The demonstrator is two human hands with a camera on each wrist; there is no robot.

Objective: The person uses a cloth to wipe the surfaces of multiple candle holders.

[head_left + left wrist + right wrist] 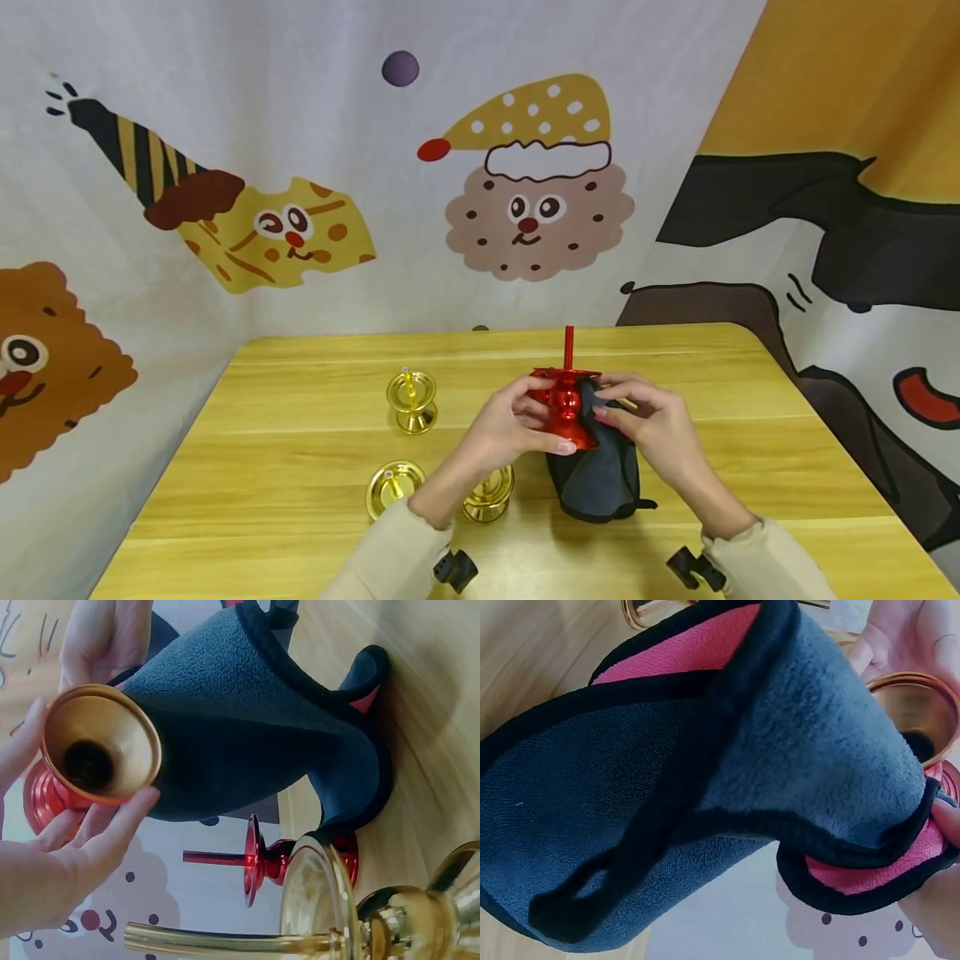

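Observation:
My left hand (502,425) grips a red metal candlestick (570,406) with a thin upright tube on top. In the left wrist view its hollow, copper-coloured base (131,742) faces the camera. My right hand (660,417) pinches a dark grey cloth (603,475) against the candlestick's right side. The cloth hangs down in folds, its black edging and pink reverse (682,649) showing in the right wrist view. Beyond the hands, a second red candlestick (259,859) stands on the table, mostly hidden in the head view.
Gold candlesticks stand left of the hands: one at the back (412,408), another at the front left (395,483) partly behind the left sleeve, and a third (489,496) beside the left forearm. A patterned curtain (322,308) hangs behind the wooden table (285,450).

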